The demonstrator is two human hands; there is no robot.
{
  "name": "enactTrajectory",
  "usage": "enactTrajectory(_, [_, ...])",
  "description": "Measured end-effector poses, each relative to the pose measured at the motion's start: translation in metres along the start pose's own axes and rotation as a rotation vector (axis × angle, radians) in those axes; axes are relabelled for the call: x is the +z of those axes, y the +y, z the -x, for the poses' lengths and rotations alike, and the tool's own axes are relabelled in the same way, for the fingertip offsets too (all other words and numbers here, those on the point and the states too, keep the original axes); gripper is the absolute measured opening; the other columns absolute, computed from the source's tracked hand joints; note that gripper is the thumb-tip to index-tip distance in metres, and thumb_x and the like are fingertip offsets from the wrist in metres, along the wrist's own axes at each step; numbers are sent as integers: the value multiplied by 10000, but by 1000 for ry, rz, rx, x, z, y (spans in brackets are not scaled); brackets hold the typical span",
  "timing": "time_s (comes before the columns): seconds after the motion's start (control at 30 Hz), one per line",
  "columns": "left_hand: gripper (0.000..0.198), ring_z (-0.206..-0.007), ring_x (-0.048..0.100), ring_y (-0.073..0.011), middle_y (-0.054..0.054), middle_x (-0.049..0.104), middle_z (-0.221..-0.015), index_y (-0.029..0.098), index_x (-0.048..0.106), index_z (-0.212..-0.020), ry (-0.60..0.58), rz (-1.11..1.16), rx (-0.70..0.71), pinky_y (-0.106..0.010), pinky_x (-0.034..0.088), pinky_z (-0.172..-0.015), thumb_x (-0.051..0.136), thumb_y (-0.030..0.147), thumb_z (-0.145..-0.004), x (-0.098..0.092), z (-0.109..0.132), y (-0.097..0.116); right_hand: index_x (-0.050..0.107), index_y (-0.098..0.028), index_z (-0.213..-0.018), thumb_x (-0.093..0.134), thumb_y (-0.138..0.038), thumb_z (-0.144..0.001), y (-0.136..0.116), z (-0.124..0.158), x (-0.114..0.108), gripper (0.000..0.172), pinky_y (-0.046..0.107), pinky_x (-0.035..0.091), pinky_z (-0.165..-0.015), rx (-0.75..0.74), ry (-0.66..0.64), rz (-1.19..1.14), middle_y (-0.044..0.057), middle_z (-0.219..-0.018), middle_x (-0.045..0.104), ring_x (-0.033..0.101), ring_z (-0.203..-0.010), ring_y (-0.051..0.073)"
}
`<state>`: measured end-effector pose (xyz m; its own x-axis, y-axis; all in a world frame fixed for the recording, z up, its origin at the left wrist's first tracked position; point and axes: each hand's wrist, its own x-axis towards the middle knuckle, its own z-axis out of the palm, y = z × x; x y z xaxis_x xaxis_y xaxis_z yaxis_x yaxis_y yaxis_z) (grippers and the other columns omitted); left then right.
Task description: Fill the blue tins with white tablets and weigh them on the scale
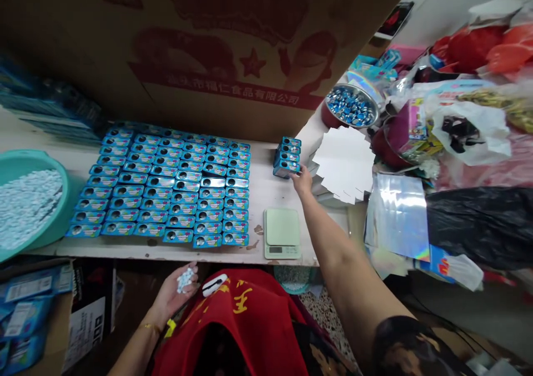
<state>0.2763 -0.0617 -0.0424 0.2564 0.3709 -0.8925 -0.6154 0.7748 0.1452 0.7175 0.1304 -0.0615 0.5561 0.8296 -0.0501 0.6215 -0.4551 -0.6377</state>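
Observation:
My left hand (177,290) is cupped palm up in front of the table, holding a small heap of pale blue candies (185,280). Across the table my right hand (302,180) reaches forward, its fingers at the near corner of a blue candy box (286,168). That box is the closest of a short row; its far side hides part of my grip. Several columns of similar blue boxes (172,195), with round dark or silvery windows on top, fill the table's left and middle. A pale green kitchen scale (282,234) lies near the front edge, with nothing on its plate.
A teal basin (62,168) of pale candies stands at the left. Behind the boxes rises a large cardboard carton (200,87). White paper sheets (345,162) and a metal bowl (352,106) of blue and silver pieces are at the right. An open carton (54,337) of blue packs sits lower left.

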Motion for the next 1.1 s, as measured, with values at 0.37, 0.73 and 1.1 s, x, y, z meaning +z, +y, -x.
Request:
enactTrajectory(0.37, [135, -483, 491, -76, -36, 539, -679, 105, 533, -847, -45, -71, 27, -150, 321, -315, 453, 55, -749, 32, 20, 8, 516, -185, -1052, 522, -227, -701, -14, 45, -29, 353, 354, 411, -760, -235, -45, 191, 75, -996, 582, 523, -889, 234])
enactTrajectory(0.73, [102, -499, 455, -65, -37, 494, -690, 97, 526, -844, -246, -245, -94, -130, 296, -309, 442, 94, -785, 90, 34, 6, 494, -181, -1063, 499, -224, -769, 19, 184, -87, 297, 350, 443, -746, -455, -193, 188, 84, -947, 575, 525, -837, 210])
enactTrajectory(1.1, [139, -602, 520, -103, -81, 554, -795, 117, 542, -854, -229, -157, -126, -178, 421, -413, 419, 94, -793, 105, 37, -4, 432, -236, -1207, 583, -391, -738, 53, 197, -104, 517, 399, 420, -877, -369, -115, -73, 92, -1157, 506, 482, -1053, 218])
